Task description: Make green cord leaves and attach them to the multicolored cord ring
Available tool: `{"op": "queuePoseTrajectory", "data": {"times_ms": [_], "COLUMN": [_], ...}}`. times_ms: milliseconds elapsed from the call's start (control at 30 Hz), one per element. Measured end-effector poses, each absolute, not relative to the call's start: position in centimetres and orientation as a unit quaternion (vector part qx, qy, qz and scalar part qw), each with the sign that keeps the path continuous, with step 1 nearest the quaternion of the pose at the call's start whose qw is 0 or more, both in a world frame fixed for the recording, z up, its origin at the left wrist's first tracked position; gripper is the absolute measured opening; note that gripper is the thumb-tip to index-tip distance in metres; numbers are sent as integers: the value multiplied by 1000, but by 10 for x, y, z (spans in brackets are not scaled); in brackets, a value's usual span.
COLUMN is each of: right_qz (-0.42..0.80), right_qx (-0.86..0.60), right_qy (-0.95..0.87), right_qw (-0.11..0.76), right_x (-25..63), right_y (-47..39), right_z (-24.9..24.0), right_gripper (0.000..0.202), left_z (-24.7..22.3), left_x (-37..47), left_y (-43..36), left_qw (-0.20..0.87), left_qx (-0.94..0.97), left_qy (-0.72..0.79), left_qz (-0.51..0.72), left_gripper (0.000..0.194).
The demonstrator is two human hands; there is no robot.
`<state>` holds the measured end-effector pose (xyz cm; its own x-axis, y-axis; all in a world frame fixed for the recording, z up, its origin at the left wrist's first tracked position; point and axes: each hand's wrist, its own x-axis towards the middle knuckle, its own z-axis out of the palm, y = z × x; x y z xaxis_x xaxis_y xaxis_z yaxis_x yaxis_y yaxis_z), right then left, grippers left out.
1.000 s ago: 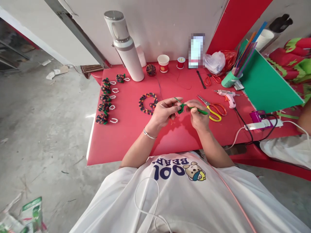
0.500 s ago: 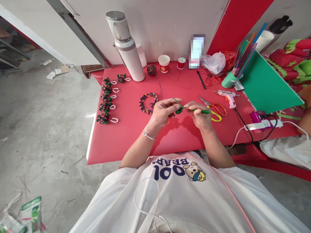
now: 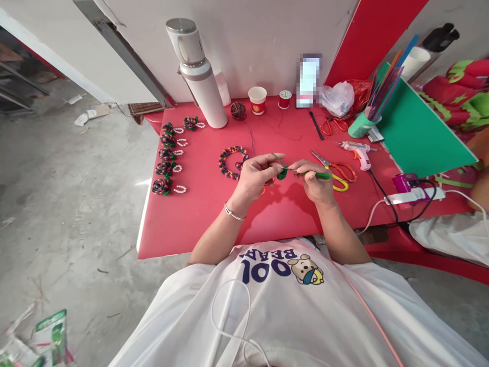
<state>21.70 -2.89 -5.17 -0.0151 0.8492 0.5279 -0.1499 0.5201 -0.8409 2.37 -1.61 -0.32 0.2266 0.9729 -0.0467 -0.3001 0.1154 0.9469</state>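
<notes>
Over the middle of the red table (image 3: 183, 219), my left hand (image 3: 255, 177) pinches a small green crocheted piece (image 3: 281, 174), with green yarn running over its fingers. My right hand (image 3: 316, 181) is closed on a green-handled crochet hook (image 3: 322, 176), whose thin tip meets the green piece. A multicoloured braided yarn strip (image 3: 225, 151) curves on the table beside my left hand, its end partly hidden by that hand. Scissors (image 3: 339, 173) with red and yellow handles lie just beyond my right hand.
Yarn rosettes with white bead loops (image 3: 162, 185) line the left side. Behind stand a white thermos (image 3: 208, 92), yarn ball (image 3: 238, 110), paper cup (image 3: 259, 102) and phone (image 3: 309, 81). At right are a pink glue gun (image 3: 361, 155), a power strip (image 3: 414, 197) and another person's arm.
</notes>
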Motion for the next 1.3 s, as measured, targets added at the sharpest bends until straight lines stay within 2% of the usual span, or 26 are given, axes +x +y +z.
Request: {"op": "queuePoseTrajectory", "data": {"times_ms": [233, 533, 700, 1000, 1300], "right_qz": [342, 239, 236, 235, 187], "right_qx": [-318, -324, -334, -325, -340], "right_qy": [-659, -722, -709, -714, -747], "right_qw": [590, 563, 574, 574, 539], "right_x": [230, 230, 227, 227, 227], "right_y": [-34, -39, -39, -39, -42], "right_z": [-37, -24, -26, -25, -17], "right_gripper": [32, 18, 24, 20, 18], "left_z": [3, 1, -1, -1, -7], "left_x": [25, 26, 26, 27, 27], "left_y": [-17, -18, -17, -18, -22], "left_qw": [630, 568, 577, 575, 492], "left_qx": [450, 485, 475, 466, 525], "left_qy": [387, 415, 412, 419, 446], "left_qz": [500, 519, 521, 526, 532], "left_gripper": [38, 37, 37, 37, 33]}}
